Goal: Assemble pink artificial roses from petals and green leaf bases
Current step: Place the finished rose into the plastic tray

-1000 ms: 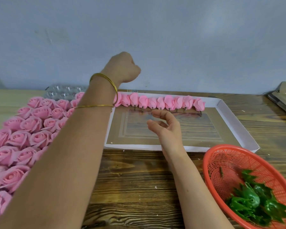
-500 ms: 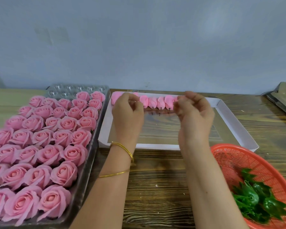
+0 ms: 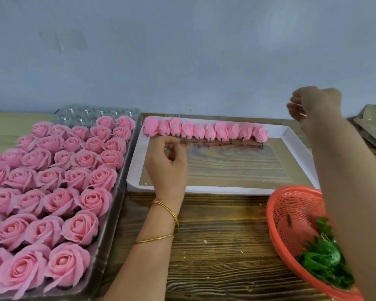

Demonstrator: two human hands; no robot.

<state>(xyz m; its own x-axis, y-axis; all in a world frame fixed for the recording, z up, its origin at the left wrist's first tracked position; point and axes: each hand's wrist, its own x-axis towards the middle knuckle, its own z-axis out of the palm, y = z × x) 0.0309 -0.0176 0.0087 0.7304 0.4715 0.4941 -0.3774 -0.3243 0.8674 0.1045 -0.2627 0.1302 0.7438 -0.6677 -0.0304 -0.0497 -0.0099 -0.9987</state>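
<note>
Right hand raised, pinched, perhaps on thread.

We are seeing open room on the bare strip of worktop running between the tray of finished roses on the left and the red basket on the right, and across the empty floor of the white box below its row of pink buds. The left hand is hanging over the box's left part and the right forearm is crossing above the basket, narrowing both ways in.
</note>
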